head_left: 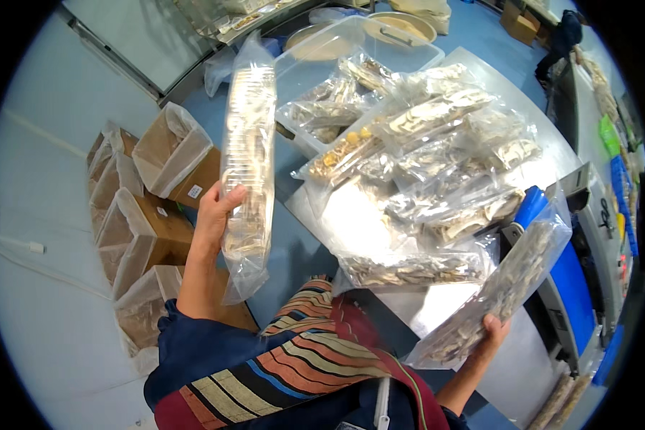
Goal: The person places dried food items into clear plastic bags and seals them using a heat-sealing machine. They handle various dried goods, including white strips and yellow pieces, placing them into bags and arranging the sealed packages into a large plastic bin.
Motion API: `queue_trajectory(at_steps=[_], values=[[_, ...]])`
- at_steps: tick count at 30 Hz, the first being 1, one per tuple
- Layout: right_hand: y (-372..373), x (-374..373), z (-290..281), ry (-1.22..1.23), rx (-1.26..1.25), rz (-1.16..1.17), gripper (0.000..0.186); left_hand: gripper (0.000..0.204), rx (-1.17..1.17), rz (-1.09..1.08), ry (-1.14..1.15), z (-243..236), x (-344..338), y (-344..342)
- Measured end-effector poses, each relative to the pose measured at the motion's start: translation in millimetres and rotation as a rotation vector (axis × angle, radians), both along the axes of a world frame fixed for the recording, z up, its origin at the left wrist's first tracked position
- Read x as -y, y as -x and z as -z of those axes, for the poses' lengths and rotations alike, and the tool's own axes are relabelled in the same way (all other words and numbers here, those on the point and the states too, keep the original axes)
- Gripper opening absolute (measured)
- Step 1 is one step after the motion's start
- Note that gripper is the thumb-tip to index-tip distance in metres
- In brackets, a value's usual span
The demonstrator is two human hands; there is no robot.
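Observation:
My left hand (pixel 218 215) grips a long clear plastic bag of pale dried slices (pixel 249 143), held upright beside the metal table. In my right hand (pixel 491 333) is another long clear bag, filled with greyish-brown dried pieces (pixel 505 287), tilted over the table's near right side. The fingers behind both bags are partly hidden. Between my hands, a heap of similar clear bags (pixel 444 143) covers much of the metal table (pixel 437 304). One bag there shows yellow and orange pieces (pixel 344 150).
Cardboard boxes with clear liners (pixel 168 226) stand on the floor at left. A clear plastic bin (pixel 294 72) holding more bags sits beyond the table. At right is a machine with a blue belt (pixel 573 297). Another person (pixel 562 43) stands far right.

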State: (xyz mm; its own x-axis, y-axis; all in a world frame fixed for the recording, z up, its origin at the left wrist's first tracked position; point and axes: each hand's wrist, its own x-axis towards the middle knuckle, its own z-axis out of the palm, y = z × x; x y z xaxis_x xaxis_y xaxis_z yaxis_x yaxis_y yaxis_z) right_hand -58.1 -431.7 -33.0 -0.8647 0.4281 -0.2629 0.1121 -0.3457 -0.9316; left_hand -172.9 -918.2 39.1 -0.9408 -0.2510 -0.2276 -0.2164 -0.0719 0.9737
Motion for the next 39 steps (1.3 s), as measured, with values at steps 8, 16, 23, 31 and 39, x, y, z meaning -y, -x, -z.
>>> queue_trajectory(at_steps=[8, 16, 23, 31, 39], values=[[112.4, 63.9, -45.1, -0.963, 0.020, 0.060, 0.077, 0.042, -0.149, 0.421, -0.149, 14.3, -51.3, 92.9], [176.5, 271.9, -32.4, -0.177, -0.054, 0.095, 0.085, 0.080, -0.578, 1.055, 0.143, 37.2, -45.3, 173.0], [151.7, 316.5, -65.4, -0.053, 0.006, 0.343, 0.083, 0.119, 0.196, 1.013, 0.677, 155.3, 26.0, 428.4], [157.3, 312.9, -57.4, 0.185, -0.045, 0.597, 0.088, 0.093, 0.618, 1.331, -0.036, 150.5, 20.7, 443.5], [202.1, 289.1, -51.7, 0.133, -0.155, 0.632, 0.088, 0.097, -0.213, 1.192, 0.871, 262.8, 15.6, 475.0]])
